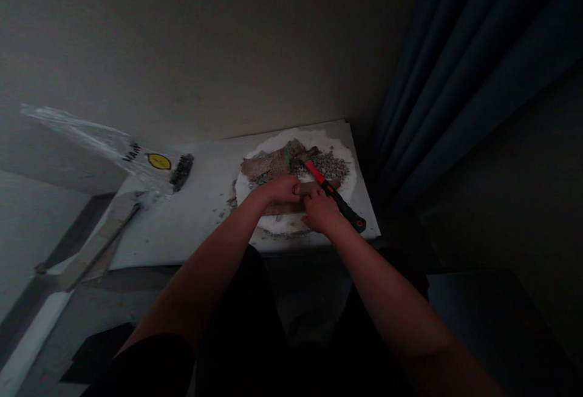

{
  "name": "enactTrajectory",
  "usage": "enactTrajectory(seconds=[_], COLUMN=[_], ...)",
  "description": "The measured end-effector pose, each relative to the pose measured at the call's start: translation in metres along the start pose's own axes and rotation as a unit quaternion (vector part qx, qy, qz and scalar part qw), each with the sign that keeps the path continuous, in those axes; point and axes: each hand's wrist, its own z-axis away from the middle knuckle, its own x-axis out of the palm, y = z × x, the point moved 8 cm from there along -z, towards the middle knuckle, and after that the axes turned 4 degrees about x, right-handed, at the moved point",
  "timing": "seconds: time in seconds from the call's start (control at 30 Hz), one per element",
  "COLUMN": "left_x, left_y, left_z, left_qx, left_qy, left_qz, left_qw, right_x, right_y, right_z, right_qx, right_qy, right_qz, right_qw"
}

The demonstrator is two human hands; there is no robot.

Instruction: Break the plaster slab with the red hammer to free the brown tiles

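A flat brown strip (310, 187) lies between my two hands, over a round white mat (345, 149). My left hand (283, 189) is closed at the strip's left end, thumb towards the right. The bent fingers of my right hand (320, 207) press on the strip from the near side. Just beside my right hand rests a hand tool (342, 204) with a red shaft and a dark handle; its head is unclear in the dim light. Behind my left hand is a rough reddish-brown piece (266, 165). Grey rubble (331, 165) is heaped at the mat's right.
The mat sits on a white tabletop (191, 227) against a wall. At the left stands a clear plastic bag (136, 157) with a yellow label and dark bits at its bottom. Dark curtains (450, 81) hang at the right. Crumbs are scattered left of the mat.
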Motion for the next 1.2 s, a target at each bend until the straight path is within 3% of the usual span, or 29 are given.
enactTrajectory(seconds=[0.33,0.5,0.63,0.73,0.83,0.87,0.93,0.97,1.07,1.2], left_x=[-0.006,-0.02,-0.068,-0.081,-0.047,-0.026,0.026,0.051,0.093,0.105], left_y=[0.01,0.019,0.0,-0.045,-0.1,-0.116,-0.137,-0.14,-0.139,-0.133], left_z=[0.015,0.023,0.064,0.123,0.186,0.202,0.222,0.225,0.221,0.197], left_qx=[0.087,0.086,0.067,-0.012,-0.147,-0.199,-0.289,-0.312,-0.325,-0.299], left_qy=[0.057,0.091,0.235,0.335,0.367,0.353,0.258,0.197,0.149,0.108], left_qz=[0.005,0.007,0.081,0.12,0.146,0.163,0.179,0.183,0.191,0.14], left_qw=[0.995,0.992,0.966,0.935,0.907,0.9,0.904,0.911,0.914,0.938], right_x=[-0.002,0.001,0.001,0.0,0.0,0.0,0.001,0.001,0.002,0.003], right_y=[-0.001,-0.001,-0.001,-0.002,-0.003,-0.003,-0.004,-0.004,-0.005,-0.005], right_z=[0.0,0.0,0.001,0.001,0.0,-0.001,-0.002,-0.002,-0.003,-0.002], right_qx=[-0.001,0.001,-0.009,-0.009,-0.001,0.002,0.004,0.004,0.002,0.005], right_qy=[-0.002,-0.004,0.005,0.007,0.005,0.006,0.018,0.027,0.047,0.052], right_qz=[0.0,0.008,0.01,0.011,0.014,0.014,0.013,0.012,0.015,0.025], right_qw=[1.0,1.0,1.0,1.0,1.0,1.0,1.0,1.0,0.999,0.998])
